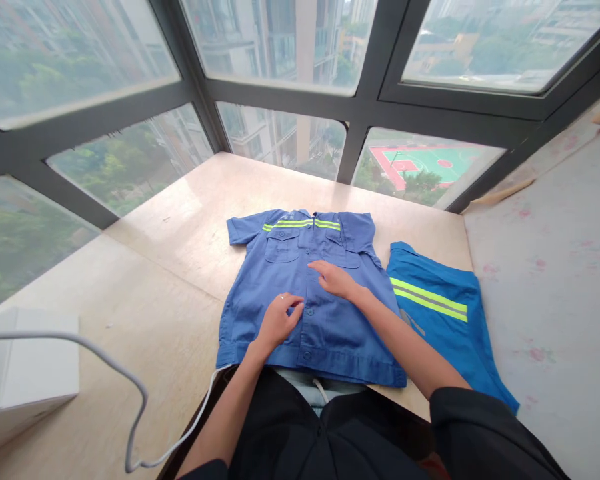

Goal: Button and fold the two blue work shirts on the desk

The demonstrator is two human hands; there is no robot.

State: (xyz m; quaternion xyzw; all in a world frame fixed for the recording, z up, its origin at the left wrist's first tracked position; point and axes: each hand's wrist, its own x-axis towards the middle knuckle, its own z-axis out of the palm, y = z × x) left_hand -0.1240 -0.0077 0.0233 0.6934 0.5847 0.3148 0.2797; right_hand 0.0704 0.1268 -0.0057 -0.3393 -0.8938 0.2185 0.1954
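Blue work shirt (307, 293) lies face-up, flat on the wooden platform (180, 233) in my head view — I have my left hand (279, 321) loosely curled at its button placket, my right hand (336, 279) open, flat, gripping nothing. I judge I'm smoothing; next needs even pressure outward.

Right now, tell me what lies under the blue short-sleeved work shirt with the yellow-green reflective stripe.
The blue short-sleeved work shirt lies flat on the pale wooden tabletop, both hands on its button placket: left hand, right hand. Anything beneath the cloth is covered and cannot be seen.
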